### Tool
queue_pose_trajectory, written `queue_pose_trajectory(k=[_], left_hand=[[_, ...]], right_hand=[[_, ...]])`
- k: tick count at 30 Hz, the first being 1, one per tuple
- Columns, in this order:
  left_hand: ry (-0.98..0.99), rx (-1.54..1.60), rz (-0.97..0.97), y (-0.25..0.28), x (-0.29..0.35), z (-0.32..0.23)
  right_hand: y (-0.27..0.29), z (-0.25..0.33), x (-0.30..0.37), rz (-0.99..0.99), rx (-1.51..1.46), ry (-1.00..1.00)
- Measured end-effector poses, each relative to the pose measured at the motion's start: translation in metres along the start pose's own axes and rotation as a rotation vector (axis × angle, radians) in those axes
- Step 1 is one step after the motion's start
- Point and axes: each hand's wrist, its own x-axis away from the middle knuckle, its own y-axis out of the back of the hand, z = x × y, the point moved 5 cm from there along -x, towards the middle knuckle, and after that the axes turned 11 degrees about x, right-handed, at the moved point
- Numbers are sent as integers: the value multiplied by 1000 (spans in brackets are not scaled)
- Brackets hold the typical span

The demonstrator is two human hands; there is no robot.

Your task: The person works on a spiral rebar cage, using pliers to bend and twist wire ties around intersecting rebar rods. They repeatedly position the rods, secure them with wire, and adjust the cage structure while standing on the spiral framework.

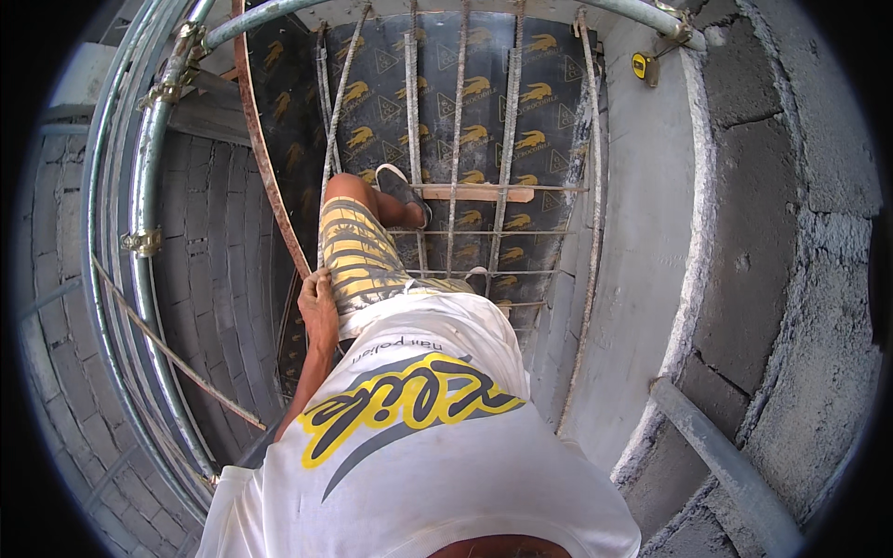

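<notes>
My left hand (319, 296) is closed around the lower visible end of a long rusty steel strip (259, 139), beside my left thigh. The strip curves up from the hand toward the top of the view. Next to the hand, an upright rebar (335, 112) runs close by my knee. My right hand is out of view, with its arm hidden by my white shirt (419, 484). One of my feet, in a dark shoe (406, 193), stands by a wooden strip (479, 192) set across the rebar grid (455, 121).
Dark printed formwork panels (544, 112) stand behind the rebar. Metal scaffold pipes (147, 205) with clamps rise at the left, and another pipe (721, 465) juts in lower right. A yellow and black tape measure (643, 68) is against the grey concrete wall (656, 186). Block walls flank both sides.
</notes>
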Motion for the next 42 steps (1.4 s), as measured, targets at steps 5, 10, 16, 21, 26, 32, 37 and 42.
queue_pose_trajectory(k=[5,10,16,21,26,32,37,42], left_hand=[[-103,-140,-53,1,12,-3],[54,-219,-34,4,5,12],[176,-168,24,-2,-29,19],[163,-198,132,-31,-35,17],[419,-158,183,-48,-67,86],[733,76,68,-64,-38,273],[758,-471,339,-80,4,420],[818,-618,335,-92,-12,513]], right_hand=[[-63,41,-25,44,-41,137],[-137,212,-12,244,-120,535],[-201,337,115,364,153,774],[-279,339,166,678,517,723],[-331,327,185,1183,455,278],[-309,288,143,914,791,37],[-264,251,85,675,1364,213],[-275,246,68,681,1884,760]])
